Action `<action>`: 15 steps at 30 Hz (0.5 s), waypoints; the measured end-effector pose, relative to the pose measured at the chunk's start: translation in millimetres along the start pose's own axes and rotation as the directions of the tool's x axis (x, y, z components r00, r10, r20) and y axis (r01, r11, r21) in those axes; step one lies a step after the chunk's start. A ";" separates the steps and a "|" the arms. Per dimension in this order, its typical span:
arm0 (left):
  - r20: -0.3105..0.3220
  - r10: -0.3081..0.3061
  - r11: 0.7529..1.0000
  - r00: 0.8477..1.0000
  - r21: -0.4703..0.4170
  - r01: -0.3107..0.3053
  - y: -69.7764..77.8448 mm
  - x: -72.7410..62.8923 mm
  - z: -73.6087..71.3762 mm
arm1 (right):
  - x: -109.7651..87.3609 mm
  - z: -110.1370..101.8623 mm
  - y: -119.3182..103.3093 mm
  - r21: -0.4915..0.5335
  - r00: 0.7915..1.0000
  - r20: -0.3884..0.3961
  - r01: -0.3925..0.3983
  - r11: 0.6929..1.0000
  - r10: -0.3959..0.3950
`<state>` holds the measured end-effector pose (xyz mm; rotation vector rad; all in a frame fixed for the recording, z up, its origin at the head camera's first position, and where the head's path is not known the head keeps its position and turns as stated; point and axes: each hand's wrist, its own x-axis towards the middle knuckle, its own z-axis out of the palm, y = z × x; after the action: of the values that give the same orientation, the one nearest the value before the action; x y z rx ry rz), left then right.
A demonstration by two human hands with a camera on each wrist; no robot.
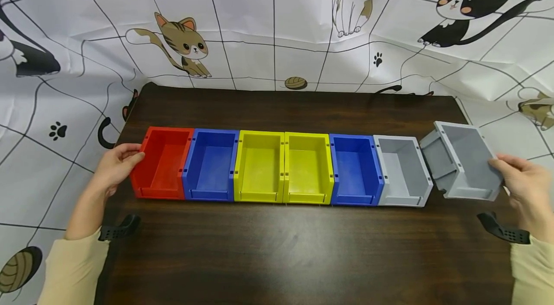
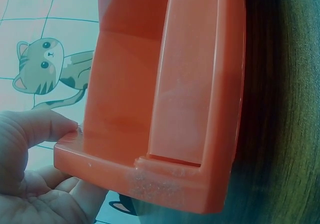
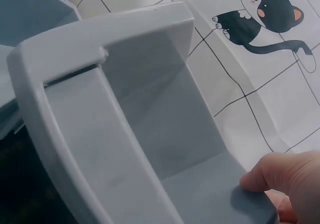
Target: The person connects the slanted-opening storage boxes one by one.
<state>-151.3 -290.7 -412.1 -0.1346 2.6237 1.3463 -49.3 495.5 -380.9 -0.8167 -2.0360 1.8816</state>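
Note:
My left hand (image 1: 116, 165) pinches the left wall of a red plastic bin (image 1: 161, 165), thumb at the rim and fingers outside in the left wrist view. That bin ends a side-by-side row: a blue bin (image 1: 210, 165), a yellow bin (image 1: 260, 168), another yellow bin (image 1: 306, 168), another blue bin (image 1: 355, 170) and a grey bin (image 1: 402, 170). At the row's right, my right hand (image 1: 528, 184) holds a second grey bin (image 1: 469, 158) by its right wall, thumb inside. This bin is tilted and angled away from the row, its near left side close to the neighbouring grey bin.
The bins stand on a dark brown wooden table (image 1: 277, 252). A white sheet with cartoon cats and grid lines (image 1: 246, 21) hangs behind the table and along its sides. Black straps circle the left wrist (image 1: 119, 229) and right wrist (image 1: 504, 230).

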 end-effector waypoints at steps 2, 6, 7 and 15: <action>0.001 -0.004 1.000 1.000 0.001 0.004 -0.1 -0.3 0.2 | -0.8 0.7 0.0 -0.043 1.000 -0.002 0.016 0.999 -0.016; 0.003 -0.012 1.000 1.000 0.012 0.012 0.1 -0.2 1.5 | 21.9 -14.4 26.3 -0.151 0.997 -0.052 0.048 0.987 -0.057; 0.002 -0.008 1.000 1.000 0.015 0.008 0.2 0.0 1.7 | 25.2 -16.7 30.4 -0.180 0.996 -0.060 0.054 0.982 -0.066; -0.010 0.027 1.000 1.000 0.002 -0.027 0.4 0.6 0.3 | -5.4 -0.6 6.8 -0.163 1.000 -0.023 -0.003 0.987 -0.001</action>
<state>-151.9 -290.2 -412.1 -0.1066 2.6446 1.3549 -43.0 493.1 -386.4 -0.8745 -2.1978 1.7141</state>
